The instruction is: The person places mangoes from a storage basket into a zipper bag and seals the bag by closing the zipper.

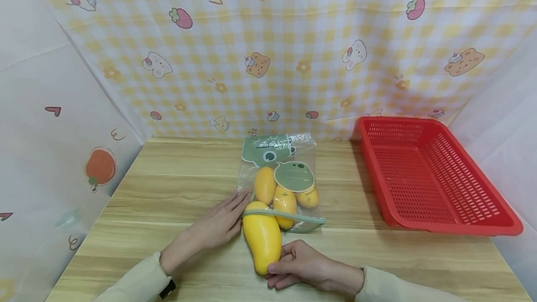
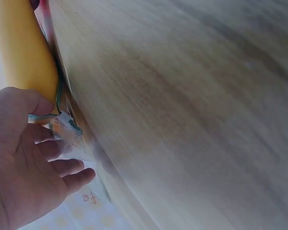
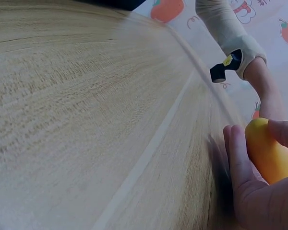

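A large yellow mango (image 1: pixel 263 243) lies with its upper end inside the mouth of a clear zip bag (image 1: pixel 316 167), the green zip strip crossing over it. Its narrow lower end is between the thumb and fingers of my right hand (image 1: pixel 304 264), which also shows in the right wrist view. At the left end of the strip, my left hand (image 1: pixel 216 225) holds the bag's edge between thumb and fingers. In the left wrist view, the thumb lies close to the mango (image 2: pixel 26 48). Several smaller orange-yellow mangoes (image 1: pixel 265 186) rest inside the bag, partly behind its green printed patches.
A red perforated plastic basket (image 1: pixel 377 190) stands on the right of the wood-grain table (image 1: pixel 176 176). Behind the table hangs a yellow checked cloth (image 1: pixel 285 92) with cartoon prints. White printed sheets (image 1: pixel 63 153) border the left and right sides.
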